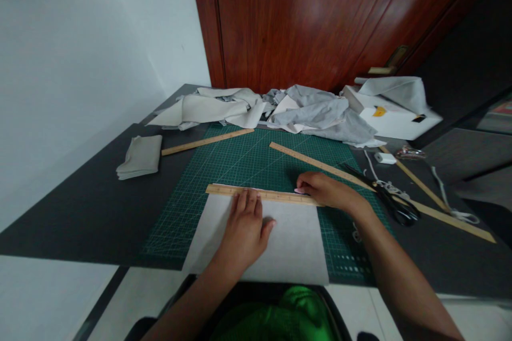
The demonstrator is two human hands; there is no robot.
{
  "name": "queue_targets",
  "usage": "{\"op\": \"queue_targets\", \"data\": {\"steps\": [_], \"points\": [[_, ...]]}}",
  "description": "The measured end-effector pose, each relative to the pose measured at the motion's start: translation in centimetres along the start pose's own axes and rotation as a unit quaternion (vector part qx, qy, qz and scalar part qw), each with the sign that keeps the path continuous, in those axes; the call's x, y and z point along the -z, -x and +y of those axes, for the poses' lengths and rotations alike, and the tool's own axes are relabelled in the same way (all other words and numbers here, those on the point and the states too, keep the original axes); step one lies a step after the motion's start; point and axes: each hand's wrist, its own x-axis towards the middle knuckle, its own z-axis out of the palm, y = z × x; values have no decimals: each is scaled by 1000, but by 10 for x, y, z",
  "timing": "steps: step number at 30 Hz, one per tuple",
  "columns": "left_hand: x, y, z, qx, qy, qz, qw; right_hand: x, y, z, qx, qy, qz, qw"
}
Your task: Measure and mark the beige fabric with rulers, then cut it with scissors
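A pale grey cloth (290, 240) lies on the green cutting mat (256, 157), its near edge at the table's front. Across its far edge rests a wooden ruler (280, 196). My left hand (246, 224) lies on the cloth with its fingers spread a little, their tips pressing on the ruler. Near the ruler's right end, my right hand (320, 188) is closed in a pinch at the cloth's far edge; a small pinkish bit shows at its fingertips, too small to name.
More wooden rulers (208, 141) lie left and right. Black scissors (394, 205), white cord (390, 188) and a white charger (384, 158) are at the right. Crumpled fabric (320, 109) and a white box (396, 117) line the back; folded cloth (141, 155) sits left.
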Motion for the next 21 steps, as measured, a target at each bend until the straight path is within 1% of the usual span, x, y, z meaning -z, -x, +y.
{"op": "queue_targets", "data": {"steps": [3, 7, 13, 21], "points": [[1, 0, 0, -2, -6, -2, 1000, 4, 3, -3, 0, 2, 2, 1000], [1, 0, 0, 1, 1, 3, 1000, 7, 7, -6, 30, -16, 4, 999], [1, 0, 0, 5, 6, -2, 1000, -1, 1, -1, 47, -27, -10, 998], [1, 0, 1, -3, -4, 2, 1000, -5, -2, 2, 39, -19, 10, 999]]}}
